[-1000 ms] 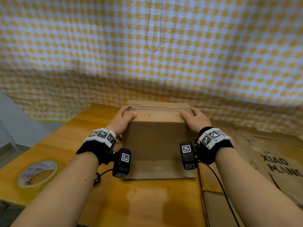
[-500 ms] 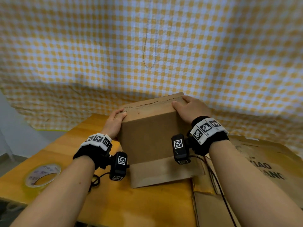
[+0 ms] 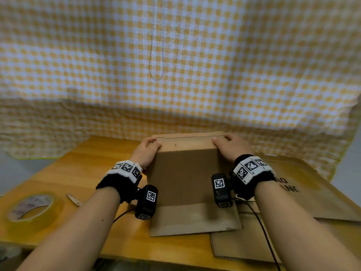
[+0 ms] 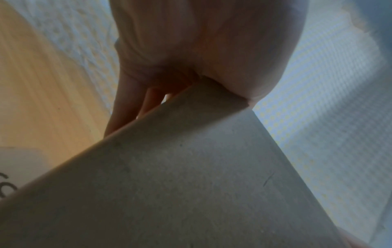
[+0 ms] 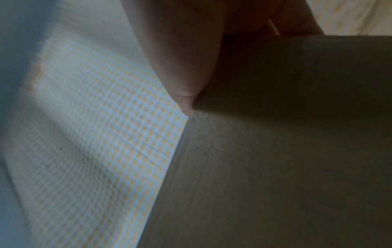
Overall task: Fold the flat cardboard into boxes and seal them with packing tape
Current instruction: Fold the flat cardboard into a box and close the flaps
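Half-erected cardboard box [image 3: 185, 173] standing on the wooden table [image 3: 78, 173], its near bottom flap splayed flat. Left hand [image 3: 145, 151] and right hand [image 3: 232, 146] clasp the upper corners, probably to square the walls (packing-tape roll [image 3: 32, 207] waits apart, at left).

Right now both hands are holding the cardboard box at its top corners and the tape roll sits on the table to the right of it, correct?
Not quite. The head view shows the tape roll on the table to the left of the cardboard box. The left hand and right hand do hold its top corners.
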